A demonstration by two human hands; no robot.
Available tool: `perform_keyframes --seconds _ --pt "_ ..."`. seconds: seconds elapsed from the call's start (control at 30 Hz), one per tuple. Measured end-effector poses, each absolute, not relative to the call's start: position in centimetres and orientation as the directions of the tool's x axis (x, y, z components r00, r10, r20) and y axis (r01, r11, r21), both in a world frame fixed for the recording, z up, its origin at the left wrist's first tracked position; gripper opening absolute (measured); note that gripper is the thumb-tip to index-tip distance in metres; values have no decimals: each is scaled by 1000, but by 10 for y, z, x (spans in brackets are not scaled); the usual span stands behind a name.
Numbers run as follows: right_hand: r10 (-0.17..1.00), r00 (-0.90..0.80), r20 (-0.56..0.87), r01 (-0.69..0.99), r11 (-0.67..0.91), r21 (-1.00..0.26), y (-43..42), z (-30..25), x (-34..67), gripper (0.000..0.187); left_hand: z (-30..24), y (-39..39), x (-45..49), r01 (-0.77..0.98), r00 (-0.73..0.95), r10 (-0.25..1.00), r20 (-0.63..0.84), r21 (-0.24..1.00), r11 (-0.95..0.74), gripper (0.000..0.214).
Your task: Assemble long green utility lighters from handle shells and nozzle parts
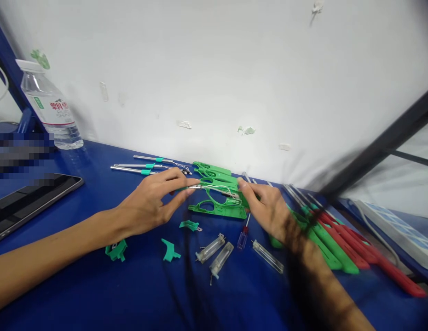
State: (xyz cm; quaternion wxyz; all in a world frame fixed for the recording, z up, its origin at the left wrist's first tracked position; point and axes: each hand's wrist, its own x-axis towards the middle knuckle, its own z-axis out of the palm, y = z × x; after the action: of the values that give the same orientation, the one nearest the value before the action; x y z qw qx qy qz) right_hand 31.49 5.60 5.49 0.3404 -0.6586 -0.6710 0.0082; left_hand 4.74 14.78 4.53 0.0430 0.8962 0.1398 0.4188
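Note:
My left hand (150, 202) is closed in a pinch on a thin metal rod (195, 186) with a white wire trailing from it. My right hand (265, 207) presses its fingers on a green plastic handle shell (219, 209) lying flat on the blue table (138, 294). The rod's tip reaches over that shell between the two hands. More green shells (210, 169) are stacked just behind.
Small green triggers (170, 250), clear plastic tubes (214, 250) and a small red-handled screwdriver (243, 234) lie near the front. Metal rods with teal collars (141, 168) lie at the back left. Red and green handles (341, 243) pile up at the right. A water bottle (50, 108) and a tablet (27, 200) stand at the left.

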Motion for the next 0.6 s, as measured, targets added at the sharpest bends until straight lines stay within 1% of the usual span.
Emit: perform_keyframes --seconds 0.13,0.33,0.5,0.6 --pt "896 124 427 874 105 -475 57 55 315 64 47 147 47 200 613 278 740 195 -960 27" --pt "911 93 401 834 148 -531 57 53 314 61 48 145 47 208 619 293 729 208 -956 27" --pt "909 108 403 804 158 -573 55 53 313 59 45 146 46 272 618 347 706 223 -936 24" --pt "906 116 407 791 164 -590 53 55 311 58 45 147 45 283 628 367 686 238 -929 18"
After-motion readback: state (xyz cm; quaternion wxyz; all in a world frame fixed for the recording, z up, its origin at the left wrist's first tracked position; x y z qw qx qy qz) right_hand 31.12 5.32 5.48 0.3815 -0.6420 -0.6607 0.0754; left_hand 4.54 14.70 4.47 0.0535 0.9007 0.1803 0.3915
